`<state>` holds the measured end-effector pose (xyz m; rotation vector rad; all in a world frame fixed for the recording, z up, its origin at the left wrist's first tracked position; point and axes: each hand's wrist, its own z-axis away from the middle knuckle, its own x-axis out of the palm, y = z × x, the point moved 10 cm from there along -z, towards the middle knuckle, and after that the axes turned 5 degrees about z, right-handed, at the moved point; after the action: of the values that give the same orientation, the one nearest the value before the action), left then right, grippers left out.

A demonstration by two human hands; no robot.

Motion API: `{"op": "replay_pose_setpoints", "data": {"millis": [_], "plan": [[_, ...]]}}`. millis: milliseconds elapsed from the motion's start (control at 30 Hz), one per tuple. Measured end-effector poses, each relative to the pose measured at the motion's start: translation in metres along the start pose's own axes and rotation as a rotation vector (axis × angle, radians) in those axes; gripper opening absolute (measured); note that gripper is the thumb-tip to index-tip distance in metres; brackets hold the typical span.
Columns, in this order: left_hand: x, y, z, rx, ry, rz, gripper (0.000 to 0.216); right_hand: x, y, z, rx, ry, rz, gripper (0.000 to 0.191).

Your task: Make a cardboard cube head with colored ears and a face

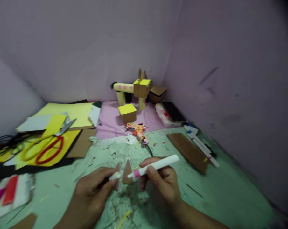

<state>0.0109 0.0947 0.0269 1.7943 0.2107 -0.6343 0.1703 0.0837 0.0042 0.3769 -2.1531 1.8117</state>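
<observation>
"What does the right hand (165,184) grip?"
"A white marker (161,163); its tip (130,176) is at the brown triangle (128,168), at nine o'clock from this hand."
"And the left hand (92,187)?"
"It pinches a white cap-like piece (114,176) and a pinkish piece (118,167), at nine o'clock from the triangle."

On my left I have yellow-and-red-handled scissors (58,136) lying over yellow paper (71,140), black cords (5,144) farther left. Far right, I see a dark phone (173,111) resting on a red-and-white packet (162,114); nearer me lies a brown cardboard strip (188,152).
</observation>
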Motion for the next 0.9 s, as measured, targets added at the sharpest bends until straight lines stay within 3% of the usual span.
{"op": "replay_pose_setpoints", "data": {"millis": [67,267,433,533,667,800,900], "plan": [[0.000,0.011,-0.002,0.081,-0.026,-0.002,0.013,0.003,0.003,0.000,0.021,-0.041,0.025,0.020],[0.005,0.011,0.005,0.147,-0.055,0.069,0.016,0.008,0.004,0.005,0.016,-0.083,0.211,0.016],[0.003,0.012,0.003,0.110,-0.055,0.108,0.021,0.016,-0.009,0.003,-0.085,-0.132,0.359,0.009],[0.004,0.009,0.002,0.067,-0.080,0.127,0.016,0.020,-0.003,0.003,-0.012,-0.176,0.315,0.008],[0.006,-0.004,0.006,-0.085,-0.059,0.238,0.014,0.023,0.017,0.005,0.187,-0.199,0.098,0.016],[0.017,-0.027,0.019,-0.410,-0.030,0.455,0.023,0.024,0.024,0.007,0.253,-0.201,0.016,0.020],[0.013,-0.033,0.026,-0.439,0.024,0.370,0.024,0.026,0.031,0.009,0.298,-0.189,0.013,0.026]]}}
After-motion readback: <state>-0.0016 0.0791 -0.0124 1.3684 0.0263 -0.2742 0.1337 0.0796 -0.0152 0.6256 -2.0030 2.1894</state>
